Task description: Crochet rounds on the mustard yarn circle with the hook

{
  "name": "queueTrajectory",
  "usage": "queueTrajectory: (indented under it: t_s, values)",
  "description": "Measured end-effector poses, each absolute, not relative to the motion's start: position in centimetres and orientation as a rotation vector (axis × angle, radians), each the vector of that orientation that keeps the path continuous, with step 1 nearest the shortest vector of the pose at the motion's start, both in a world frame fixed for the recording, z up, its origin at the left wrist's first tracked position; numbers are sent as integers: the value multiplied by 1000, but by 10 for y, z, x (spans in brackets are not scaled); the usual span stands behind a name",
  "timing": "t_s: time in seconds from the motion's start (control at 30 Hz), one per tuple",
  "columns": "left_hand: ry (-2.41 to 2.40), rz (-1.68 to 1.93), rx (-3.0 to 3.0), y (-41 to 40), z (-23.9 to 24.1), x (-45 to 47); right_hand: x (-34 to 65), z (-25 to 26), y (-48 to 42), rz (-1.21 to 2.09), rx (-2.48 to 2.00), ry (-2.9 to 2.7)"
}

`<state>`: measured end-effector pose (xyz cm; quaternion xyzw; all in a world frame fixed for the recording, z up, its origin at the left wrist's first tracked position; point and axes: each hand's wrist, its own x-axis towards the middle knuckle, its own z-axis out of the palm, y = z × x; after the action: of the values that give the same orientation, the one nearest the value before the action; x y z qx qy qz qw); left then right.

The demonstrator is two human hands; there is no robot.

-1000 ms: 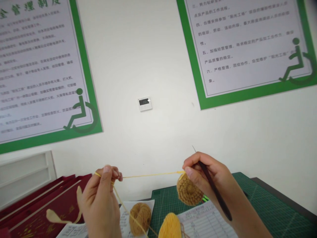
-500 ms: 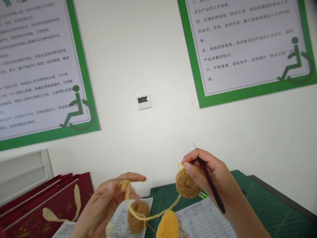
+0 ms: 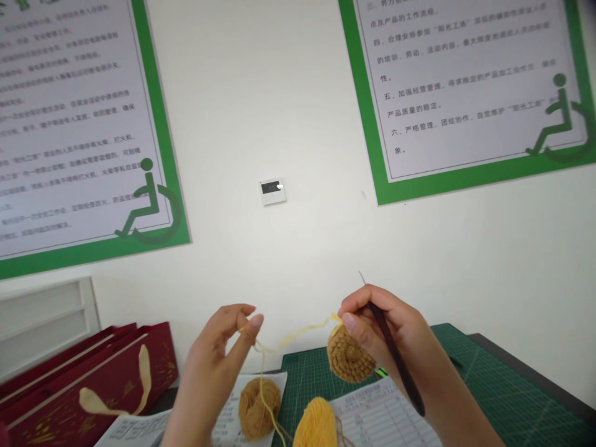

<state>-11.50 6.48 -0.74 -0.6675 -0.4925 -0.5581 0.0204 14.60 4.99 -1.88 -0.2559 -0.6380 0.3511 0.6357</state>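
Between thumb and fingers, my right hand (image 3: pixel 395 329) pinches the upper edge of a round brown crocheted piece (image 3: pixel 349 355). A crochet hook (image 3: pixel 395 355) with a dark handle also lies in that hand, its thin metal tip pointing up. Yellow yarn (image 3: pixel 305 332) runs from the top of the piece across to my left hand (image 3: pixel 221 354), whose bent fingers and thumb close on the strand. From there the yarn drops down past a brown ball of yarn (image 3: pixel 259 410). A yellow ball of yarn (image 3: pixel 316 427) sits below, between the hands.
A green cutting mat (image 3: pixel 503 385) covers the table, with a printed sheet (image 3: pixel 372 416) on it. More papers (image 3: pixel 135 428) lie at the left, beside dark red gift bags (image 3: pixel 139 372). Behind are a white wall with a thermostat (image 3: pixel 272 192) and two green-framed posters (image 3: pixel 382 192).
My left hand has turned and its spread fingers have drawn together. The yarn, which hung in a low loop, now stretches more nearly straight between the hands. My right hand has barely moved.
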Motion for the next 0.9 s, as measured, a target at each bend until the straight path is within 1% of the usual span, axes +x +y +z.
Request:
queueTrajectory:
  t_s: [0.13,0.27,0.4,0.5,0.6,0.67,0.77,0.9]
  values:
    - [-1314,-1801,-2075,57,-10,-77,146,-20,50,828,-563,-1467]
    - [-1172,-1904,-2323,51,-9,-55,146,-21,52,804,-559,-1470]
    - [-1147,-2157,-2415,46,-5,-46,146,-21,52,809,-544,-1475]
    - [-1058,-2382,-2731,42,-6,-42,144,-21,51,837,-512,-1466]
    - [-979,-2381,-3207,39,-9,-38,142,-21,50,897,-476,-1452]
    - [-923,-2451,-3344,40,-10,-34,142,-21,50,931,-450,-1446]
    - [-875,-2725,-3220,43,-9,-32,143,-20,51,929,-441,-1459]
    - [-821,-3163,-2683,43,-3,-46,144,-21,53,884,-469,-1424]
